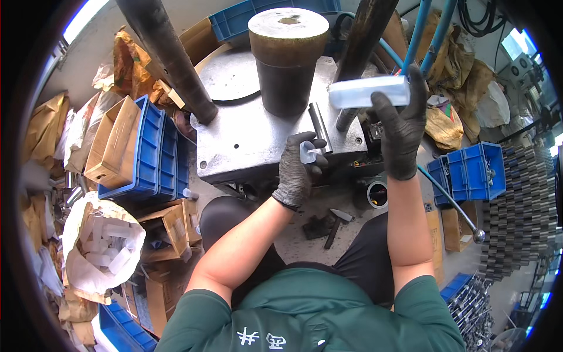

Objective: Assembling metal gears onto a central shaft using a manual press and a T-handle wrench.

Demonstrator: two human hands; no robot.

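My right hand (pixel 403 132), in a dark grey work glove, is raised over the right end of the machine bed. Thumb and fingers close round one end of a translucent white plastic cylinder (pixel 358 92), which lies almost level and points left. My left hand (pixel 294 176), gloved too, is lower, at the bed's front edge. Its fingers curl round a small translucent plastic piece (pixel 307 152), perhaps a cap or a short tube; much of it is hidden. Just beyond that hand, a shiny metal tube (pixel 320 128) lies on the metal machine bed (pixel 234 158).
A thick metal column (pixel 287 70) stands on the bed between two slanted posts (pixel 167 58). Left are blue crates (pixel 146 152) and an open sack (pixel 73 246) of plastic pieces. Right are a ball-ended lever (pixel 478 236), blue bins (pixel 478 170) and stacked metal tubes (pixel 522 205). A hammer (pixel 334 232) lies below.
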